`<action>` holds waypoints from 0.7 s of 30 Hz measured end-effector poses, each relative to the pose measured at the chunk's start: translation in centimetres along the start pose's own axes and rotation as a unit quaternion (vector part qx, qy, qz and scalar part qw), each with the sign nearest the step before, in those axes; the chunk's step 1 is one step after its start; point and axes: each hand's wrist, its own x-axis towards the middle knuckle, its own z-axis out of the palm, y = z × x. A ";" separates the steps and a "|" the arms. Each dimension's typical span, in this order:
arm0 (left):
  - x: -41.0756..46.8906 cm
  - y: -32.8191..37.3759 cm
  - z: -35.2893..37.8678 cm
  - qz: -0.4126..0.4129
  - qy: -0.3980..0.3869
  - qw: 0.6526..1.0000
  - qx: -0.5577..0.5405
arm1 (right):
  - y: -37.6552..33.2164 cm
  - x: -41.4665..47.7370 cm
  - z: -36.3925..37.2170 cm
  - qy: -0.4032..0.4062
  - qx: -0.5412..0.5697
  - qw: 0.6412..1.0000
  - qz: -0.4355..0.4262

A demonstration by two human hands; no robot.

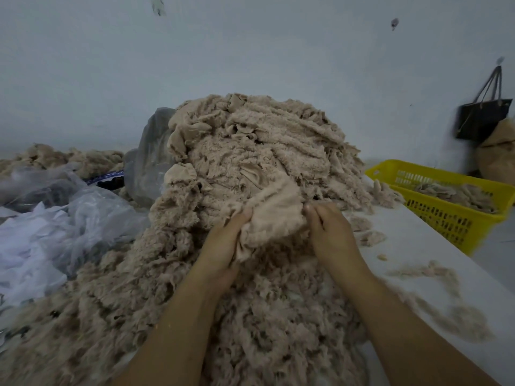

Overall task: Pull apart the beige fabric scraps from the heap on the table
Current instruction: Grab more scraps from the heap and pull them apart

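Observation:
A tall heap of beige fleecy fabric scraps point(250, 151) rises in the middle of the white table point(434, 246) and spills toward me as shredded fluff. In front of the heap both hands hold one beige scrap point(274, 215). My left hand point(223, 246) grips its left edge with fingers curled into the cloth. My right hand point(331, 232) pinches its right edge, fingertips pointing at the heap. The scrap is stretched between the two hands, still touching the pile behind it.
A yellow slotted plastic basket point(446, 218) with some beige scraps stands at the right table edge. Crumpled clear plastic bags point(69, 224) lie at the left, a second beige pile point(64, 160) behind them. A dark bag point(482, 118) hangs on the right wall.

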 end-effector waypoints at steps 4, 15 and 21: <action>0.0 0.0 0.0 -0.013 0.003 1.000 -0.014 | -0.1 -0.4 -0.5 -0.001 0.063 0.998 0.029; 0.3 -1.7 0.5 0.034 -0.002 0.992 0.119 | -1.7 -1.4 1.8 -0.171 0.060 0.979 -0.095; 0.9 -1.9 0.6 0.084 -0.005 0.988 0.130 | -0.6 -0.9 1.0 -0.114 0.176 0.977 -0.035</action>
